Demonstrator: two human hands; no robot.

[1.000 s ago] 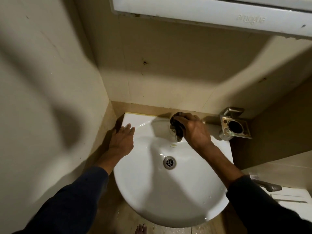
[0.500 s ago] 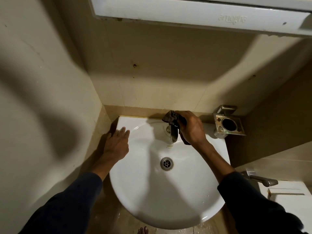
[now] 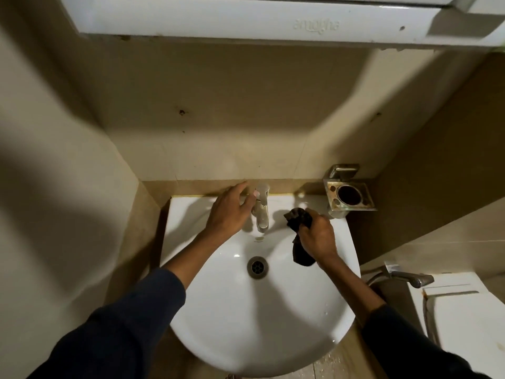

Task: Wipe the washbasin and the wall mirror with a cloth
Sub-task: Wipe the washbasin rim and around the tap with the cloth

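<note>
A white round washbasin (image 3: 246, 324) fills the lower middle of the view, with a metal drain (image 3: 257, 266) at its centre. A chrome tap (image 3: 262, 209) stands at its back edge. My left hand (image 3: 229, 212) reaches to the tap from the left, fingers apart, thumb touching the tap's upper part. My right hand (image 3: 317, 236) hovers over the basin's right side, closed on a dark cloth (image 3: 299, 236) that hangs down from the fist. The white underside of a wall cabinet or mirror frame (image 3: 246, 20) runs along the top; no mirror glass is visible.
A square metal holder (image 3: 348, 196) is fixed to the wall at the basin's back right. A spray handle (image 3: 407, 277) and a white toilet cistern (image 3: 464, 310) sit at the right. Beige tiled walls close in on the left and behind.
My left hand left the basin's left rim and moved right to the tap. My right hand, still holding the cloth, came off the tap and moved right over the basin.
</note>
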